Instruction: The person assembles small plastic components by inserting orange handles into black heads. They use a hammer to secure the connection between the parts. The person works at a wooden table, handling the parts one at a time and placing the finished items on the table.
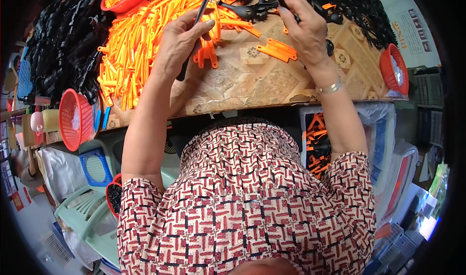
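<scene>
The left hand (pixel 180 41) is closed around the handle of a small hammer (pixel 202 7), thumb and fingers pinching it; the hammer stands aslant, its metal head near the upper edge and the dark end of its handle below the palm. The right hand (pixel 310 32), with a metal band (pixel 330 88) at its wrist, has its fingers curled and pinches a black part (pixel 283 3) at the upper edge, over the surface (pixel 233 88); that part seems to blend with its dark neighbours, so its full shape is hard to make out.

Between the hands lie more black plastic pieces (pixel 246 12). A short row of orange strips (pixel 277 50) lies just left of the right hand, and 1 small orange bunch (pixel 206 56) is just beside the left hand.

A large orange heap (pixel 141 46) spreads left of the left forearm, with a red bowl (pixel 141 2) of orange pieces at its far side. Black heaps flank it all: 1 at far left (pixel 63 37), 1 at upper right (pixel 361 10).
</scene>
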`<state>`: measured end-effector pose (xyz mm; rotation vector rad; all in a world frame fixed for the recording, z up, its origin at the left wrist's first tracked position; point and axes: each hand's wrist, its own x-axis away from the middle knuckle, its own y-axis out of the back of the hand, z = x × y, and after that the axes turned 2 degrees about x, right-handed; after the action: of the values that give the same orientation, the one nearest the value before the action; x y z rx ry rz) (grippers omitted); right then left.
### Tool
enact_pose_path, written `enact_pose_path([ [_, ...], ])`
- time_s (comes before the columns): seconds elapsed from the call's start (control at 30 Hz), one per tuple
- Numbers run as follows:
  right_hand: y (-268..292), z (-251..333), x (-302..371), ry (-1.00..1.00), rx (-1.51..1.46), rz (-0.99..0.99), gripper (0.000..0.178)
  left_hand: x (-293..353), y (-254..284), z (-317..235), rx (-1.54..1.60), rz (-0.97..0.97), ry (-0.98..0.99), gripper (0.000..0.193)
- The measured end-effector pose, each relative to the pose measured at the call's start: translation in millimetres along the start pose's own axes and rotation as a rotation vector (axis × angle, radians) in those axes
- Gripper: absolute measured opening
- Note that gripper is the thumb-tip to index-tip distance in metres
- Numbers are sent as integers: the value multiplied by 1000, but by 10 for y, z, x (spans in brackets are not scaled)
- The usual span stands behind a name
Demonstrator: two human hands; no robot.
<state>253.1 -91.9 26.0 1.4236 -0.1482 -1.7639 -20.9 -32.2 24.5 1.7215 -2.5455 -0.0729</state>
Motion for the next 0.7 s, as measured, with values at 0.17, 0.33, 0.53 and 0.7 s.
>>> enact_pose_path([
  [0.17, 127, 435, 429, -611, -621, 180, 16, 116, 101, 208, -384, -117, -111, 31],
  [0.33, 171, 663, 774, -904, -1048, 248, 22, 112, -44, 228, -604, -125, -285, 24],
  [0.53, 272, 743, 868, -1062, -1183, 189, 24, -74, -421, 91, -953, -31, -446, 22],
  [0.7, 387, 677, 942, -1163, -1211, 162, 25, -197, -434, 245, -990, 36, -406, 29],
])
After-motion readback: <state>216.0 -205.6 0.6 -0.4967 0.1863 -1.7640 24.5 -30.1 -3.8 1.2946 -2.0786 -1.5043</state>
